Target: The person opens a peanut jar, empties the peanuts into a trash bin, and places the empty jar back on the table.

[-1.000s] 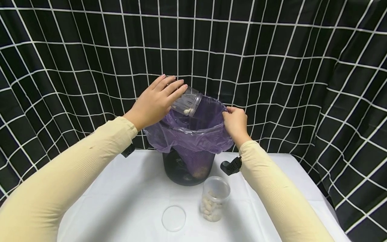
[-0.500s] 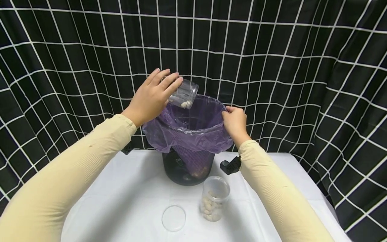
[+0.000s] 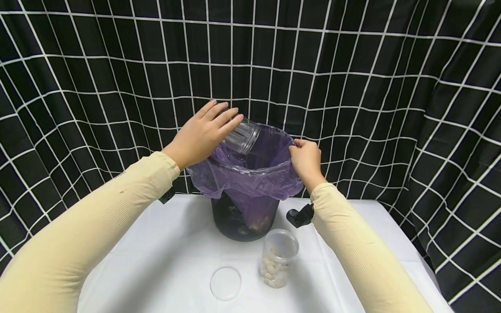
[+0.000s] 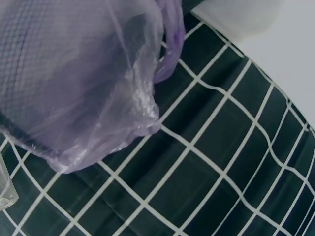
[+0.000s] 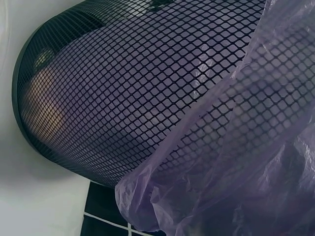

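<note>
My left hand (image 3: pixel 203 130) grips a clear jar (image 3: pixel 243 137) above the left part of a black mesh trash bin (image 3: pixel 228 219). The jar is tilted, its mouth pointing right and down over the opening; the fingers hide its base. A purple trash bag (image 3: pixel 254 180) lines the bin and folds over its rim. On the right, my right hand (image 3: pixel 306 158) pinches the bag at the rim. A corner of clear plastic (image 4: pixel 7 191) shows at the edge of the left wrist view. Through the mesh in the right wrist view, pale contents (image 5: pixel 49 115) show dimly near the bottom.
A second clear jar (image 3: pixel 278 261), open and partly filled with pale, nut-like pieces, stands in front of the bin. Left of it lies a round clear lid (image 3: pixel 225 283). A white cloth (image 3: pixel 176 269) covers the table, and a black gridded curtain (image 3: pixel 250 52) hangs behind.
The left hand rose slightly with the jar, then came down again toward the bin. A pale piece seen near the jar's mouth earlier no longer shows there. The right hand keeps its hold.
</note>
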`<state>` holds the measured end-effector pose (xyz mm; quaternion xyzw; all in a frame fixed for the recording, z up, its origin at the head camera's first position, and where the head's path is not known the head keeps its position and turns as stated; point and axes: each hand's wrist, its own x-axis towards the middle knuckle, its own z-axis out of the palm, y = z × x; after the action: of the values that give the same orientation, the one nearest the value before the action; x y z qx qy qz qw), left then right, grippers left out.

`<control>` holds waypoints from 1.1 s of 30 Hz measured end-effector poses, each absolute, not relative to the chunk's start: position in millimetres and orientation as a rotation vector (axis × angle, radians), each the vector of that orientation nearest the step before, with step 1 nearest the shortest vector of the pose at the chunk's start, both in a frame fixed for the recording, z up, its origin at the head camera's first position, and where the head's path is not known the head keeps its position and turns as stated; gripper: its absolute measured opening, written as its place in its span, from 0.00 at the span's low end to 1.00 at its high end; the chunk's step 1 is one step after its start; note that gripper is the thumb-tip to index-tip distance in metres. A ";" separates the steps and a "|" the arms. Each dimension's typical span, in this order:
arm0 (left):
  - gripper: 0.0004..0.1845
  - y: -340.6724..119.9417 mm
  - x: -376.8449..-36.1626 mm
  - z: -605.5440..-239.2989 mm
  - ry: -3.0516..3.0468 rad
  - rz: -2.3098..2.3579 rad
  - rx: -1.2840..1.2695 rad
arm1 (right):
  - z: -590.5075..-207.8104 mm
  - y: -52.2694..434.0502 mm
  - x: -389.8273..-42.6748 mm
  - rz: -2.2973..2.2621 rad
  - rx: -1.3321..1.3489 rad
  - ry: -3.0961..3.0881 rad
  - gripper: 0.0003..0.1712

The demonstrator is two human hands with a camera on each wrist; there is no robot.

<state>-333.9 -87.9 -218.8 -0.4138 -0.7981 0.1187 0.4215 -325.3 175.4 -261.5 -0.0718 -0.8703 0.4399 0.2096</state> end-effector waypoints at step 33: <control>0.38 -100.1 -324.4 -224.4 -2.008 0.222 -0.992 | -263.5 176.7 -325.6 1.236 -0.209 -2.405 0.23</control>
<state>-324.4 -100.1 -224.4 -0.3977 -0.8051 0.0891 0.4310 -325.6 176.7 -263.5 -0.0752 -0.8663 0.4454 0.2133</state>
